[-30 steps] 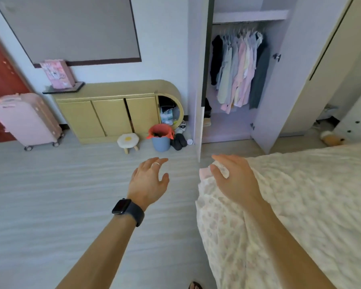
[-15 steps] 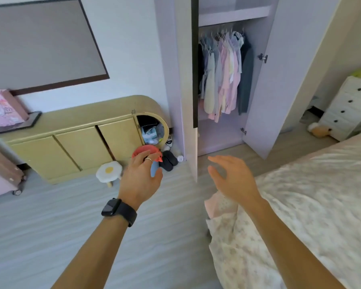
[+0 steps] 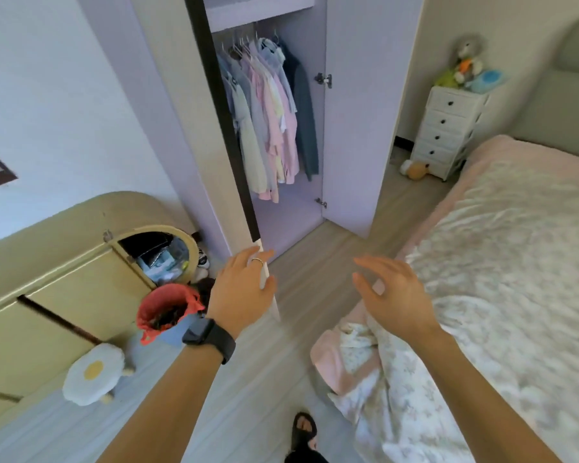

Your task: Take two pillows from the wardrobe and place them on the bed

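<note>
The lilac wardrobe (image 3: 348, 128) stands straight ahead with both doors swung out, and shirts (image 3: 268, 128) hang inside on a rail. No pillow shows in the part of the wardrobe I can see. The bed (image 3: 515, 262), under a floral quilt with a pink edge, fills the right side. My left hand (image 3: 241, 292), with a ring and a black watch, is raised in front of the lower edge of the left wardrobe door (image 3: 214, 128); whether it touches the door I cannot tell. My right hand (image 3: 391, 295) hovers with fingers spread over the bed's near corner, holding nothing.
A yellow low cabinet (image 3: 64, 279) runs along the left wall, with a red-lined bin (image 3: 164, 312) and an egg-shaped stool (image 3: 92, 372) on the floor before it. A white drawer chest (image 3: 448, 128) with plush toys stands by the bed's headboard. My sandalled foot (image 3: 303, 429) is on the wooden floor.
The view has swung right and moved closer to the wardrobe. My left hand has moved up to the left door's edge. My right hand has lifted off the quilt corner.
</note>
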Demonstrator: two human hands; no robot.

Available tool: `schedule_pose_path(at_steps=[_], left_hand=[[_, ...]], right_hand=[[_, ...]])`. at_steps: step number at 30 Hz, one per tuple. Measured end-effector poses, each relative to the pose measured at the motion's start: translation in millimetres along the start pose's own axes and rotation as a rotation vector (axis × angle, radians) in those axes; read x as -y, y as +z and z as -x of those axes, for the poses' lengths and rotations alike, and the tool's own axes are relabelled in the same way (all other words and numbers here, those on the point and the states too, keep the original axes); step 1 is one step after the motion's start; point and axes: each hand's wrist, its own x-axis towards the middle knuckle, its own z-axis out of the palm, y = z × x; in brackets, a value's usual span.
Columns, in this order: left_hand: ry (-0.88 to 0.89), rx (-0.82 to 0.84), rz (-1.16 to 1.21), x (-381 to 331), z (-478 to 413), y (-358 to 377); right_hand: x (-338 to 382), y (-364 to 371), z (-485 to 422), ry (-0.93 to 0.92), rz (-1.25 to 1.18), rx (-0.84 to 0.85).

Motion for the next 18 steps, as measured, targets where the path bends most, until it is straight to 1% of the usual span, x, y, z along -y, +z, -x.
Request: schedule_pose_path(at_steps=[3,6,7,12,16,18], left_hand=[[0.070,0.068,0.062,6.1,-61.9,15.5],[0.128,0.153,0.074,9.6,-112.9,27.7],[0.153,0.158,0.073,10.6,-130.2,31.0],[0.231,0.190,0.111,15.4,-211.3,41.4],[0.316,0.257,0.093,12.0,-278.9,54.0],[0.377,0.282,0.076,6.1,-312.8,60.1]], right_hand=[[-9.1,17.5,-41.3,0.106,0.001,-0.068],[-11.8,33.0,-80.7,0.118,0.025,-0.159],[-13.2,37.7,-95.4,0.123,0.035,-0.175],[-19.3,58.5,-153.6,0.217,0.048,-0.180],[-28.5,69.8,-187.1,0.265,0.099,-0.244],[-37.5,74.3,-204.7,0.321,0.138,-0.261]])
